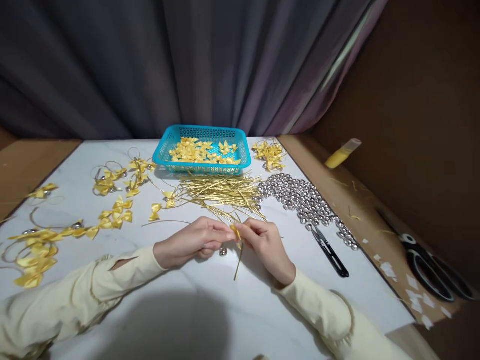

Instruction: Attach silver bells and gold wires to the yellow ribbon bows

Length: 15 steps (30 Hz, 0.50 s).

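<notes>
My left hand (193,242) and my right hand (264,245) meet over the white table (210,310), fingertips pinched together on a small yellow ribbon bow (236,231). A gold wire (238,262) hangs down from the bow toward me. A small silver bell (223,251) dangles just below my left fingers. Both sleeves are cream coloured. Just behind my hands lies a pile of gold wires (221,192).
A turquoise basket (204,132) of yellow bows stands at the back. A heap of silver bells (303,197) and black thread snips (330,252) lie right. Finished bows with wire loops (108,180) spread left. Large scissors (431,267) and a yellow tube (343,153) rest on the brown ledge.
</notes>
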Motion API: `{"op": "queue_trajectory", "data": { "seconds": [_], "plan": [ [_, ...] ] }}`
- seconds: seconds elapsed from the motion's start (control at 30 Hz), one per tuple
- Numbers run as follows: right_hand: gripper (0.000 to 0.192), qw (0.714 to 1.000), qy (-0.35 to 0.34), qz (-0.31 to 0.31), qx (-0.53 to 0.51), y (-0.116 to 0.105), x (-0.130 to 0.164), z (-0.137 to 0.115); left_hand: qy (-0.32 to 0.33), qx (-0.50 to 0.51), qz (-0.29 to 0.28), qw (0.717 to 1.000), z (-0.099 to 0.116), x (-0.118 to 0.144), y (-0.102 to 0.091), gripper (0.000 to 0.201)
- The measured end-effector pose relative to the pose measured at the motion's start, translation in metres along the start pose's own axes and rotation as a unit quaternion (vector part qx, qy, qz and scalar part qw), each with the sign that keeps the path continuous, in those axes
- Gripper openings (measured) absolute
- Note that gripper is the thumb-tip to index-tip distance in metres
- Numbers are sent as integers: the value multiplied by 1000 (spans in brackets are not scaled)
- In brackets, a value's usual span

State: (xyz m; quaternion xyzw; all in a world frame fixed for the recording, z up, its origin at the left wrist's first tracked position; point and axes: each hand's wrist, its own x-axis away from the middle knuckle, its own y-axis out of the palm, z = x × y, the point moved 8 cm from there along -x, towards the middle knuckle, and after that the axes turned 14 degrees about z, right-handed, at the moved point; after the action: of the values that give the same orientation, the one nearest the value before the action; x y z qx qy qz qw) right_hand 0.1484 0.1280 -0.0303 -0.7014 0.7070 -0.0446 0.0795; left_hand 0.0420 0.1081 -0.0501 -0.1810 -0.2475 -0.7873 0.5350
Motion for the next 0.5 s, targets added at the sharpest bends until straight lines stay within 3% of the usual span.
{"op": "queue_trajectory", "data": {
  "seconds": [0.23,0.4,0.5],
  "plan": [
    [43,997,55,-45,-19,8,-7,7,12,19,1,1000,-3,-7,-8,25],
    [34,992,-85,21,92,-9,-8,-9,-4,52,-2,999,-6,-8,-7,22],
    [24,979,-161,23,125,-10,-6,-21,1,50,4,999,-7,-8,-9,23]
  ]
}}
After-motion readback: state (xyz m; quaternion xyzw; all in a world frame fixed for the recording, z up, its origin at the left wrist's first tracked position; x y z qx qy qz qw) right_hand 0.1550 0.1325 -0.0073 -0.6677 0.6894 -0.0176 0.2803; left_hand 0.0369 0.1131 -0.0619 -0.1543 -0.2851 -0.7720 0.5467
